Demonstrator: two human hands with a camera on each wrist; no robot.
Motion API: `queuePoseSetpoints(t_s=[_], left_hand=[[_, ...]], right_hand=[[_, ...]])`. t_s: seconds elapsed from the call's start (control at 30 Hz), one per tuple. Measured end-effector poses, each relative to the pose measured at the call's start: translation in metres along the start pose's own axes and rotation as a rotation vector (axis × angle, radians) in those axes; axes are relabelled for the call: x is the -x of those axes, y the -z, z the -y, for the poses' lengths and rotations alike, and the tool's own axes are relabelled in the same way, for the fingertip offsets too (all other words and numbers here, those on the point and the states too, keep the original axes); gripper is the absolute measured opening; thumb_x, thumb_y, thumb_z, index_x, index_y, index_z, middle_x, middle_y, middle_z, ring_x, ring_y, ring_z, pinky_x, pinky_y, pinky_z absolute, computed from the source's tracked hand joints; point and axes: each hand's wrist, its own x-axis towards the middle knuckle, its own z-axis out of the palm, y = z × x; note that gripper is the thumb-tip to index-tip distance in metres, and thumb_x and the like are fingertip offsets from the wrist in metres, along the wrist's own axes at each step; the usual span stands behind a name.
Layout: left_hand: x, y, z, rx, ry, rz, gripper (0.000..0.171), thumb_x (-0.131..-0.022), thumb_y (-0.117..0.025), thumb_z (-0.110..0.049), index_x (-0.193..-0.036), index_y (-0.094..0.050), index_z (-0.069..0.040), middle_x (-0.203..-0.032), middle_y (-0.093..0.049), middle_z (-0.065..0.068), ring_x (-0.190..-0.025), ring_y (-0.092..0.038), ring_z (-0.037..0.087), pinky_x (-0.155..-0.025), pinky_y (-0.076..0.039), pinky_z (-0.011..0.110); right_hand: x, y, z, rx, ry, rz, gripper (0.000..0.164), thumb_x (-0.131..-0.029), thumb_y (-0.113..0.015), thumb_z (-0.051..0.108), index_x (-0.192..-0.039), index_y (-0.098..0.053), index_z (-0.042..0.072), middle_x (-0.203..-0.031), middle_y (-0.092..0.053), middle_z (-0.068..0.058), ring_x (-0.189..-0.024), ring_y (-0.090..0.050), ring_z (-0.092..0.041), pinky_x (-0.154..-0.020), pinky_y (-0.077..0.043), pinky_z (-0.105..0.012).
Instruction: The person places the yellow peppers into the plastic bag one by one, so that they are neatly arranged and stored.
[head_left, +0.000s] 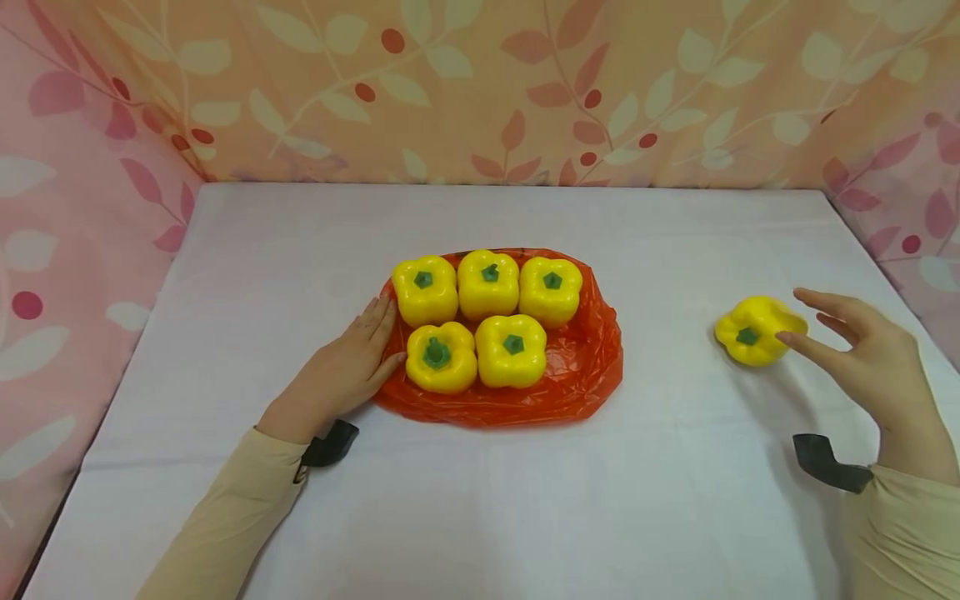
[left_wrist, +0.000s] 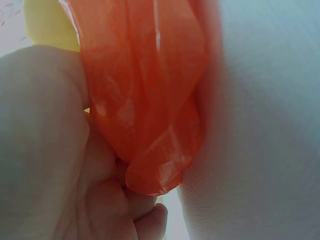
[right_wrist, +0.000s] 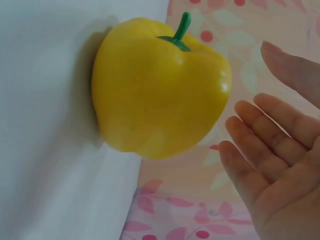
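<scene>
Several yellow bell peppers (head_left: 512, 350) with green stems stand in two rows on a red plastic bag (head_left: 592, 375). My left hand (head_left: 341, 371) lies along the bag's left edge, its fingers straight and its thumb beside the front-left pepper (head_left: 441, 358). In the left wrist view, red plastic (left_wrist: 145, 95) bulges against the fingers. Off to the right, a single yellow bell pepper (head_left: 757, 331) rests tilted on the table. Close over its right side hovers my right hand (head_left: 873, 354), thumb and fingers spread apart. The right wrist view shows a gap between that pepper (right_wrist: 160, 90) and the fingertips.
A white cloth (head_left: 480, 508) covers the table. Floral curtains (head_left: 480, 92) stand behind it and along both sides. A black wrist mount (head_left: 330, 443) juts from the left sleeve, and another mount (head_left: 828, 464) from the right one.
</scene>
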Motion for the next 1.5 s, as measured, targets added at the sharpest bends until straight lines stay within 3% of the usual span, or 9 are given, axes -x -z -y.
queuePoseSetpoints(t_s=[0.07, 0.17, 0.27, 0.37, 0.87, 1.0, 1.1, 1.23, 1.5], left_hand=[[0.000, 0.000, 0.000, 0.001, -0.005, -0.002, 0.072, -0.099, -0.046, -0.032, -0.147, -0.010, 0.007, -0.155, -0.009, 0.022, -0.142, -0.010, 0.035, -0.112, -0.018, 0.047], [0.000, 0.001, 0.000, 0.005, -0.006, -0.002, 0.071, -0.099, -0.046, -0.032, -0.147, -0.010, 0.007, -0.155, -0.009, 0.022, -0.142, -0.010, 0.035, -0.112, -0.018, 0.047], [0.000, 0.001, 0.000, 0.005, -0.004, 0.001, 0.071, -0.099, -0.045, -0.032, -0.148, -0.010, 0.007, -0.155, -0.009, 0.022, -0.142, -0.009, 0.035, -0.112, -0.018, 0.047], [0.000, 0.000, 0.000, 0.005, -0.004, 0.000, 0.072, -0.099, -0.045, -0.033, -0.148, -0.011, 0.007, -0.155, -0.009, 0.022, -0.142, -0.009, 0.034, -0.112, -0.018, 0.047], [0.000, 0.000, 0.001, 0.013, -0.002, 0.005, 0.072, -0.099, -0.046, -0.031, -0.147, -0.009, 0.007, -0.155, -0.008, 0.022, -0.142, -0.009, 0.035, -0.113, -0.018, 0.047], [0.000, 0.001, 0.000, 0.017, -0.004, 0.004, 0.072, -0.099, -0.046, -0.031, -0.147, -0.010, 0.008, -0.155, -0.009, 0.023, -0.142, -0.009, 0.035, -0.112, -0.018, 0.047], [0.000, 0.001, 0.000, 0.017, -0.003, 0.004, 0.072, -0.099, -0.046, -0.031, -0.147, -0.010, 0.008, -0.154, -0.009, 0.023, -0.142, -0.009, 0.035, -0.112, -0.018, 0.048], [-0.001, 0.001, 0.000, 0.014, -0.004, 0.004, 0.072, -0.099, -0.046, -0.031, -0.147, -0.010, 0.008, -0.155, -0.009, 0.023, -0.142, -0.009, 0.035, -0.112, -0.018, 0.047], [-0.001, -0.001, 0.001, 0.007, -0.009, 0.000, 0.072, -0.099, -0.046, -0.031, -0.147, -0.010, 0.008, -0.155, -0.008, 0.022, -0.142, -0.009, 0.035, -0.112, -0.018, 0.048]], right_hand=[[-0.001, -0.002, -0.002, 0.033, -0.018, 0.041, 0.061, -0.090, -0.064, 0.032, -0.144, -0.041, 0.014, -0.146, -0.041, -0.004, -0.131, -0.041, -0.021, -0.082, -0.035, 0.000], [-0.004, -0.005, -0.004, 0.057, -0.033, 0.086, 0.063, -0.092, -0.061, 0.034, -0.145, -0.037, 0.008, -0.145, -0.035, -0.025, -0.125, -0.035, -0.052, -0.099, -0.042, -0.033], [-0.006, -0.009, -0.007, 0.041, -0.033, 0.092, 0.063, -0.093, -0.060, 0.033, -0.144, -0.037, 0.004, -0.142, -0.035, -0.030, -0.124, -0.033, -0.056, -0.094, -0.029, -0.068], [-0.007, -0.012, -0.009, 0.034, -0.027, 0.084, 0.063, -0.093, -0.060, 0.033, -0.142, -0.038, 0.001, -0.141, -0.036, -0.032, -0.124, -0.031, -0.057, -0.095, -0.025, -0.070], [-0.010, -0.018, -0.006, 0.037, -0.060, -0.004, 0.059, -0.094, -0.057, 0.038, -0.135, -0.047, -0.003, -0.131, -0.046, -0.033, -0.123, -0.034, -0.054, -0.100, -0.023, -0.068], [-0.007, -0.020, -0.008, -0.004, -0.057, -0.064, 0.055, -0.091, -0.061, 0.037, -0.132, -0.054, 0.001, -0.122, -0.060, 0.008, -0.125, -0.047, -0.019, -0.109, -0.029, -0.048], [-0.005, -0.022, -0.008, -0.054, -0.039, -0.091, 0.051, -0.090, -0.064, 0.034, -0.129, -0.057, 0.003, -0.098, -0.049, 0.036, -0.103, -0.044, 0.014, -0.105, -0.032, -0.020], [-0.005, -0.024, -0.003, -0.136, 0.002, -0.084, 0.046, -0.089, -0.066, 0.027, -0.124, -0.059, -0.001, -0.091, -0.049, 0.040, -0.091, -0.043, 0.020, -0.086, -0.035, -0.001], [-0.004, -0.029, 0.012, -0.187, -0.010, -0.037, 0.045, -0.090, -0.065, 0.028, -0.121, -0.061, -0.004, -0.086, -0.053, 0.041, -0.085, -0.050, 0.016, -0.072, -0.037, 0.001]])
